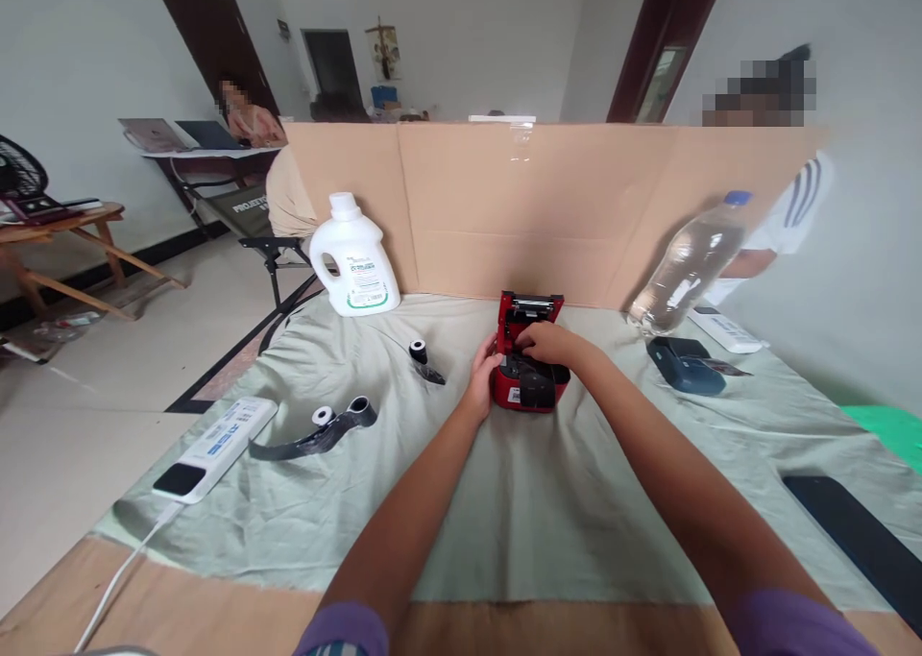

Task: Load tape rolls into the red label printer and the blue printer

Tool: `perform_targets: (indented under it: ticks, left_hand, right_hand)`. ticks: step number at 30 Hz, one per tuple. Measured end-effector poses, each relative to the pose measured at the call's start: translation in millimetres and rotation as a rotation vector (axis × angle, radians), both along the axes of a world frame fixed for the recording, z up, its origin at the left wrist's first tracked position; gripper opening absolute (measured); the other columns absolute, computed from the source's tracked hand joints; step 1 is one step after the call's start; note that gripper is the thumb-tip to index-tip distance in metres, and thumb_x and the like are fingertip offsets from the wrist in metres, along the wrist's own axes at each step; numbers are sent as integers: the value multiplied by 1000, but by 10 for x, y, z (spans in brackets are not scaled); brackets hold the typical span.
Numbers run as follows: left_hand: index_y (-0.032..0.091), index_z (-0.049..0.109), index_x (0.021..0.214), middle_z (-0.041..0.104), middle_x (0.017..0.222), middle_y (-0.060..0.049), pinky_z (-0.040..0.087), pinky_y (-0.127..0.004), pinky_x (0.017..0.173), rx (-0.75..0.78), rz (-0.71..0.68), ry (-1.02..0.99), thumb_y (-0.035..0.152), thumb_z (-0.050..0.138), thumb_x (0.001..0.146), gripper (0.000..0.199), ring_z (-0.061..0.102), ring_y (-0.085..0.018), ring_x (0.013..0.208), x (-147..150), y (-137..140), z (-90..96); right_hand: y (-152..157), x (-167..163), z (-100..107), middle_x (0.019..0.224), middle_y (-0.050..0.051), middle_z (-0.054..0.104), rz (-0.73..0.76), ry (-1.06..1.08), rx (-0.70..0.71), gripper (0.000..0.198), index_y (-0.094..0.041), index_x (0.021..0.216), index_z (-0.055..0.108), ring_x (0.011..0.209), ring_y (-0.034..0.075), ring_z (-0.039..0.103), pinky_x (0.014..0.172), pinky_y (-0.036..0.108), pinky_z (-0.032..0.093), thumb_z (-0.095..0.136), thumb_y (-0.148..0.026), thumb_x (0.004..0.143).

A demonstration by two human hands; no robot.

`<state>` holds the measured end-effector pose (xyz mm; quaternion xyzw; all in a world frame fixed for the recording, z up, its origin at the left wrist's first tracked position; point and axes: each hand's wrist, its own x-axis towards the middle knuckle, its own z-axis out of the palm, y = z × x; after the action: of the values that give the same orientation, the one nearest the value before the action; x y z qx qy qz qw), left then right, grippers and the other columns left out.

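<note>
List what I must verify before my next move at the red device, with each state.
1. Red device open: ok, lid raised.
2. Left hand on it: ok, at its left side.
3. Right hand at the opening: ok, reaching in.
4. Right hand's grip: cannot tell, fingertips hidden.
5. Loose black film wound up: not ok, trailing across the cloth.

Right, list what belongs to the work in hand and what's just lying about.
In the work:
red device, lid up, left hand at its side, right hand at its opening
probably black film strip, small black roll

Apparently just lying about:
white jug
clear bottle
dark blue device
black phone
corded white block
</note>
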<state>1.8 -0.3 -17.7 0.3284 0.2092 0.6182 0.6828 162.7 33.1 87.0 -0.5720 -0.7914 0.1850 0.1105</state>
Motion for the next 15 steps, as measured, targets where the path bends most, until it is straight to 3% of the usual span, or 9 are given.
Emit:
perform_targets:
  ticks: [3,7,11,15]
  left_hand:
    - [21,64,125,64,132,-7,37,-39,111,-7,-16,-13,30,75,69,57,53,-28,129,-5,17,-11]
    - [21,63,126,65,129,-7,37,-41,110,-15,-35,-35,29,75,68,60,56,-29,126,-8,31,-18]
    - [21,65,124,67,125,-7,40,-40,109,16,-22,-52,26,76,70,56,57,-28,124,-2,25,-16]
    - [24,65,125,66,128,-6,41,-41,107,22,-30,-59,31,72,79,46,56,-30,126,6,1,15]
  right_hand:
    - [174,-189,0,52,3,62,-26,-95,-162,20,-20,49,62,61,22,64,70,33,50,72,-5,59]
    - [177,-211,79,49,1,58,-14,-36,-137,24,-21,48,59,53,17,57,66,33,50,74,-4,59]
    - [-87,-149,461,82,6,72,60,131,-37,10,-23,81,75,74,22,66,74,37,54,76,-20,71]
    - [-389,-582,845,100,6,73,187,391,65,31,-25,109,74,87,25,67,79,39,54,61,-43,88]
